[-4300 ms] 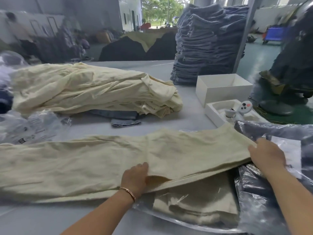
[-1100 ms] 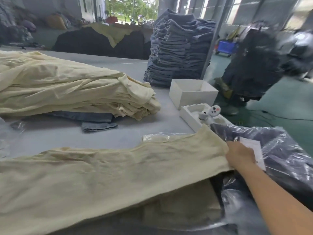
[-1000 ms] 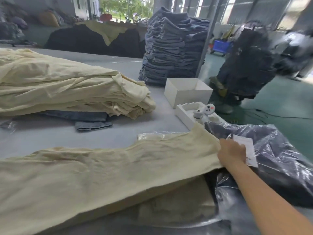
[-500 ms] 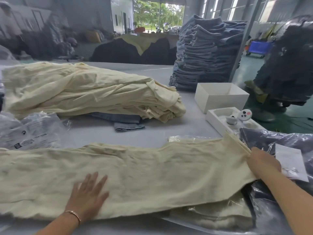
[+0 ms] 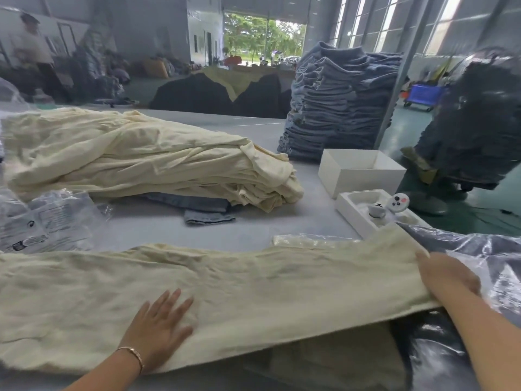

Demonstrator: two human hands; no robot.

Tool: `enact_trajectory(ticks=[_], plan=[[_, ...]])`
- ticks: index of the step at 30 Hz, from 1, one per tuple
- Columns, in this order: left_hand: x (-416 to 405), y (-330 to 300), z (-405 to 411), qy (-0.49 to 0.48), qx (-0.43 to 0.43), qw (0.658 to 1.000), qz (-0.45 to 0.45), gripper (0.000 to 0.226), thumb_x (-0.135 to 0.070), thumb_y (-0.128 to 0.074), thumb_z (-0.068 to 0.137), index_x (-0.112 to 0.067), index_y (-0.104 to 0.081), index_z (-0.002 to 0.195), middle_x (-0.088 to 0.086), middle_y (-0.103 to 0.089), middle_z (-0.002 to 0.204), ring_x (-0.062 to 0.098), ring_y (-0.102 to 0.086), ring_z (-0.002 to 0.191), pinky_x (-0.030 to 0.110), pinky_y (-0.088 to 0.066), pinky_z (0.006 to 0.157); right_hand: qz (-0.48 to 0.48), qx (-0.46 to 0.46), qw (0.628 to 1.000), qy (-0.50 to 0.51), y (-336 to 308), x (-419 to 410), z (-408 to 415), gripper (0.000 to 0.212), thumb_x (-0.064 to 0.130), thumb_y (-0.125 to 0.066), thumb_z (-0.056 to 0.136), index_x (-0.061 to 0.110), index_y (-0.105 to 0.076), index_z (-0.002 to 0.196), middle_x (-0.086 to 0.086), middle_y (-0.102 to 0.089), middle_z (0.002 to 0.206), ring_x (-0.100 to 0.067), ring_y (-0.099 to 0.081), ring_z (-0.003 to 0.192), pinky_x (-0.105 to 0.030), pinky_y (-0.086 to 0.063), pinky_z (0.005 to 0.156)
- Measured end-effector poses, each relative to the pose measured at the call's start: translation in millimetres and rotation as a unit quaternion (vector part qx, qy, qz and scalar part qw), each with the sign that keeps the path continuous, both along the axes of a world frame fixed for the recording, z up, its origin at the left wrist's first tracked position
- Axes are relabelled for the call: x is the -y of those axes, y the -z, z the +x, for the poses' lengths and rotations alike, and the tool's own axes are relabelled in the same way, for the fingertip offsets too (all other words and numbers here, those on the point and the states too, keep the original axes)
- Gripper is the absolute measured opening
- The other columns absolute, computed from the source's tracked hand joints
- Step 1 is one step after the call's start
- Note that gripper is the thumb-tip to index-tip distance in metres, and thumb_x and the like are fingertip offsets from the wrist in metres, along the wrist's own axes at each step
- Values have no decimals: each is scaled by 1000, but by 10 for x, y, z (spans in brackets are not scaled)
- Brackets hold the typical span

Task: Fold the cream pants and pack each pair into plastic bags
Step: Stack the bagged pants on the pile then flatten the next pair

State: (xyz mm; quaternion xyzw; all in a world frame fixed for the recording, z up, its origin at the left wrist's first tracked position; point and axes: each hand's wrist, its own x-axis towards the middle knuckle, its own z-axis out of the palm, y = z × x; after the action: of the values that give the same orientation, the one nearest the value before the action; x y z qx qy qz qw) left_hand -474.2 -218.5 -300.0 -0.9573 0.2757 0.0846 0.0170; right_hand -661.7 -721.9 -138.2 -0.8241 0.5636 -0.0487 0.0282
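One pair of cream pants lies stretched flat across the near part of the grey table. My left hand presses flat on it, fingers spread, near its front edge. My right hand rests on the waist end at the right, and whether its fingers hold the cloth cannot be made out. Under that end lies a bagged cream pair in clear plastic. A pile of unfolded cream pants sits behind, and empty plastic bags lie at the left.
Dark bagged garments lie at the right. A white box and a white tray with small devices stand beyond them. A tall stack of blue jeans rises at the back, and blue denim pokes out under the cream pile.
My left hand came back into view and now lies flat on the pants, having slid a little to the right. My right hand stays at the waist end.
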Motion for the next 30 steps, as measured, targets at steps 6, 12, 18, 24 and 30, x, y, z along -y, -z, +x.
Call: enact_trajectory(ticks=[6, 12, 18, 24, 30], plan=[[22, 6, 12, -39, -9, 999, -19, 122, -86, 34, 43, -29, 9, 148, -12, 18, 156, 7, 10, 146, 39, -3, 116, 42, 22, 996, 81, -75, -24, 76, 37, 24, -41, 99, 0, -60, 120, -22, -60, 122, -40, -57, 111, -45, -45, 85], [113, -139, -33, -43, -38, 998, 0, 104, -92, 7, 58, -42, 7, 149, -13, 8, 159, 9, 4, 147, 40, -7, 117, 116, 200, 972, -33, -519, -305, 543, 24, 23, -50, 89, 7, -56, 106, -17, -55, 102, -32, -51, 93, -35, -36, 77], [308, -630, -20, -181, -202, 890, -365, 41, -41, -47, 98, -13, -57, 126, 5, -57, 132, 22, -48, 128, 31, -35, 101, 205, 262, 897, -290, -592, -1900, 1311, 22, 18, -58, 75, 14, -43, 59, 0, -45, 61, -23, -46, 63, -30, -33, 55], [144, -1086, 133, -287, -489, 545, -618, 68, -66, -37, 90, -8, -74, 88, 15, -69, 85, 27, -67, 78, 33, -55, 65, 539, 216, 677, -453, -65, -3400, 1303, 31, 41, -60, 91, 13, -70, 100, 2, -69, 84, -6, -62, 69, -20, -48, 63], [-79, -710, 162, -408, -375, 688, -469, 56, -27, -89, 51, -2, -72, 98, 17, -72, 98, 31, -68, 93, 39, -54, 86, 258, 334, 855, -303, 640, -2829, 1009, 8, 24, -62, 91, 19, -67, 90, 3, -66, 88, -18, -60, 88, -34, -46, 77]])
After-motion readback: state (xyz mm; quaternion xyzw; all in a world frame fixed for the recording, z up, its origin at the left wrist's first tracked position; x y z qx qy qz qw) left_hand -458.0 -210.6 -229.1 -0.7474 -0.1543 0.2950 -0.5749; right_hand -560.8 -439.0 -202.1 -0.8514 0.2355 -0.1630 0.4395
